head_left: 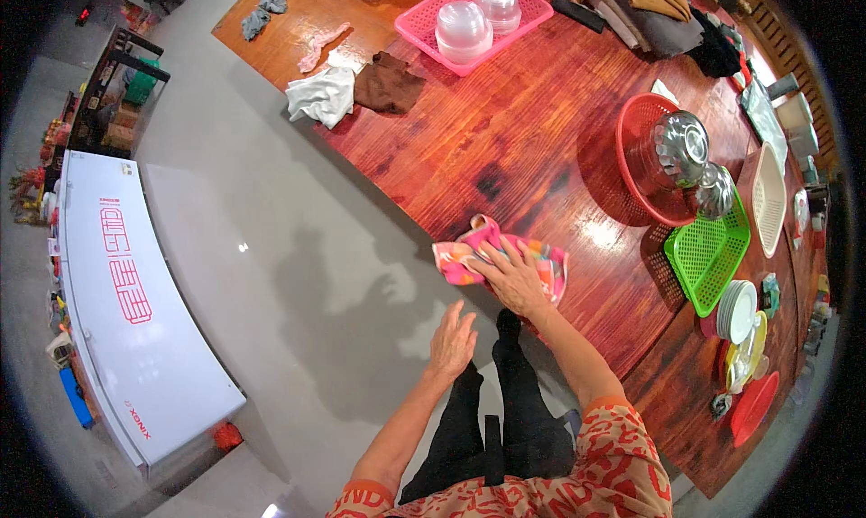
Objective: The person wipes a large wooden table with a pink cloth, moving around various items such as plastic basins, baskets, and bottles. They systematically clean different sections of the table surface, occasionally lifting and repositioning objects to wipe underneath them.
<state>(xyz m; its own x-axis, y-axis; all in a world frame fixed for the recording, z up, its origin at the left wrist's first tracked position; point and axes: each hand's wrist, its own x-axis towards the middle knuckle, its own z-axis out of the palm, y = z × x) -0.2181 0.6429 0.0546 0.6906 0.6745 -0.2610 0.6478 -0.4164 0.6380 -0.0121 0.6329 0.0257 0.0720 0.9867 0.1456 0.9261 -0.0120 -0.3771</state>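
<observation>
A pink, patterned cloth (469,253) lies crumpled at the near edge of the reddish wooden table (532,139). My right hand (512,279) rests flat on top of it, fingers spread and pressing it against the wood. Past the table's edge, above the floor, my left hand (453,339) hangs in the air with loosely bent fingers apart and nothing in it. Farther along the same edge are a white cloth (322,97) and a brown cloth (390,83), side by side.
To the right stand a red basket (631,171) with metal bowls (681,148), a green basket (708,256), a cream basket (769,198) and stacked white plates (740,309). A pink basket (419,31) at the back holds clear bowls (463,32). A white chest freezer (135,292) stands left.
</observation>
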